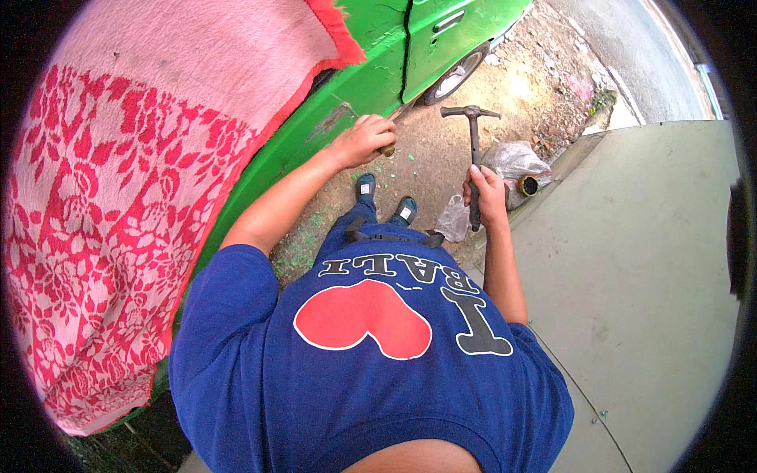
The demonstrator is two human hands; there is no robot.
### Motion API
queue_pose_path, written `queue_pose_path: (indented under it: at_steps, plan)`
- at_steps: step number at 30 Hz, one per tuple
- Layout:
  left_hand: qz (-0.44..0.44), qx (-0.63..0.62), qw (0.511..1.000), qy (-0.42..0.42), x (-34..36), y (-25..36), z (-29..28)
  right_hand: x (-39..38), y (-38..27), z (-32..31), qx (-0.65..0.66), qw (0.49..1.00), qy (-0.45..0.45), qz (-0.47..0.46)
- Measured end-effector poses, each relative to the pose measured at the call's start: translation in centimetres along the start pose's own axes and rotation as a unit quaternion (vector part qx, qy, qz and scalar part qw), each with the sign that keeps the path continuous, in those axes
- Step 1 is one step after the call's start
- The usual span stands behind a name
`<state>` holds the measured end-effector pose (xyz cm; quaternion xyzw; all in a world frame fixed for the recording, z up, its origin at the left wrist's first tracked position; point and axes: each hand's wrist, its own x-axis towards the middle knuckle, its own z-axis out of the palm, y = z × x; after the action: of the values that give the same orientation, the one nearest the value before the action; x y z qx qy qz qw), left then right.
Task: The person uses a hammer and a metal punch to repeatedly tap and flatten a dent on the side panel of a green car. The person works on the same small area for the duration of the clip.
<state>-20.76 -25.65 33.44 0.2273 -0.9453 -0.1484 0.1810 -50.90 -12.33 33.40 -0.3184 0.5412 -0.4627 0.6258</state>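
My left hand (364, 142) is closed around a thin-bladed hand tool (386, 150), whose brownish handle end sticks out below my fingers. Its narrow tip reaches toward a scraped grey patch (327, 121) on the green car body (371, 75); I cannot tell whether it touches. Upright in my right hand (486, 191) is a dark hammer (473, 134), gripped low on the handle. The hammer's head, with one long tapered end, is up and apart from the car.
A red and pink floral blanket (150, 150) drapes over the car at left. Clear plastic bags (516, 162) and a small open can (527, 185) lie beside a grey-green panel (631, 260) at right. A car wheel (455, 76) stands ahead, near rubble (552, 87).
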Motion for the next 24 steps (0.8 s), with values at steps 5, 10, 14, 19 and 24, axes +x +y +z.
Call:
queue_pose_path:
  at_steps: [5, 10, 14, 19, 24]
  plan:
    - [0.026, -0.012, 0.999, -0.024, -0.6, -0.2, -0.1, 0.1, 0.5, 0.1, -0.02, 1.0, -0.018, -0.015]
    - [0.057, 0.022, 0.998, -0.005, -0.9, -0.8, 0.0, -0.1, 0.6, 0.7, -0.011, 1.0, -0.014, 0.001]
    - [0.053, 0.001, 0.999, -0.01, -0.4, -0.7, -0.3, 0.0, 0.4, 1.0, -0.014, 1.0, -0.019, 0.004]
    - [0.059, 0.026, 0.997, -0.042, -0.7, -1.0, 0.2, 0.3, 0.2, 1.1, -0.013, 1.0, -0.023, 0.007]
    - [0.042, 0.025, 0.993, -0.103, -1.2, -1.5, 1.0, 0.3, 0.3, 0.7, -0.016, 1.0, -0.01, 0.013]
